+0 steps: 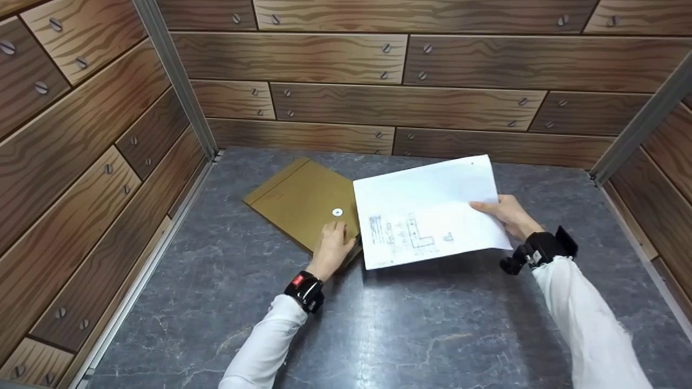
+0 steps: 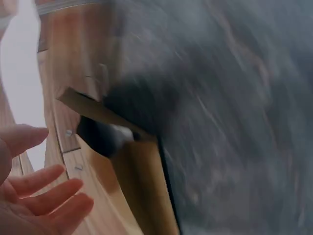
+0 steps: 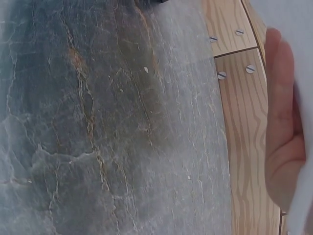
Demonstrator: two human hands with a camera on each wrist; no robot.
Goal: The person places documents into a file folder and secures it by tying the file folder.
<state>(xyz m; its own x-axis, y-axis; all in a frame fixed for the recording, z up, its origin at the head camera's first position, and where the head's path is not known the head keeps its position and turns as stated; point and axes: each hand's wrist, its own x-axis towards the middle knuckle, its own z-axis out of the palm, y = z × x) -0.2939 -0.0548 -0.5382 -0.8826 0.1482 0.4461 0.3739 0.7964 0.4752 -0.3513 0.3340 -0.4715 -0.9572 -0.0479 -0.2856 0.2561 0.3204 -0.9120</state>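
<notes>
A brown document envelope [image 1: 294, 200] with a round white button lies on the floor surface, its mouth gaping in the left wrist view [image 2: 146, 181]. My left hand [image 1: 331, 248] is at the envelope's near right edge; in the left wrist view its thumb and fingers [image 2: 46, 198] are spread, with a gap between them. Printed paper [image 1: 427, 200], with a line drawing and text on its lower half, is held up to the right of the envelope. My right hand [image 1: 508, 213] grips its right edge, thumb on top and fingers underneath [image 3: 281, 112].
A grey marbled surface [image 1: 227, 302] spreads under everything. Wood-patterned walls [image 1: 335, 102] with printed screws enclose it at the back, left and right. Metal strips [image 1: 178, 81] run along the corners.
</notes>
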